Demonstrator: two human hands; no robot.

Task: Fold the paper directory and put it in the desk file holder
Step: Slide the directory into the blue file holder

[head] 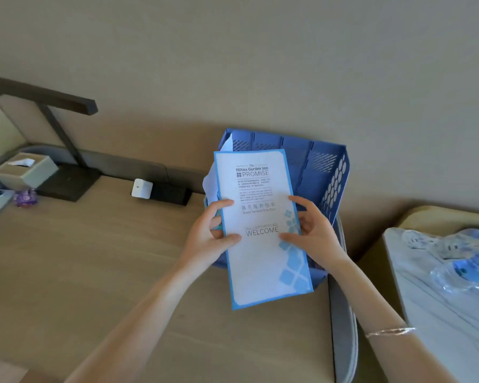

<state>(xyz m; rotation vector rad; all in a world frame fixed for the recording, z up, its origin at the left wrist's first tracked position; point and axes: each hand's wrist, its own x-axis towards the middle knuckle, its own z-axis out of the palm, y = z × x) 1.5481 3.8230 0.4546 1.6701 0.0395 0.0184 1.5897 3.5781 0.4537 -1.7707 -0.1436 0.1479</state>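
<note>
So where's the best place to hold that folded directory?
By its long side edges near the middle, as the left hand and right hand do now. The directory is tall, narrow and thin, so gripping from both sides likely keeps it flat above the blue file holder.

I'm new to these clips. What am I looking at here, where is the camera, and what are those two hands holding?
There is no machine here: a person works with bare hands, and the single picture comes from a wide-angle camera worn on their head, looking forward and down. The left hand and right hand hold a folded paper directory, printed "Guest Service Directory" and "WELCOME", by its two long edges. Behind it stands a blue desk file holder on a wooden desk, against the wall. Further left are a dark desk lamp, a tissue box and a small white plug.
</note>
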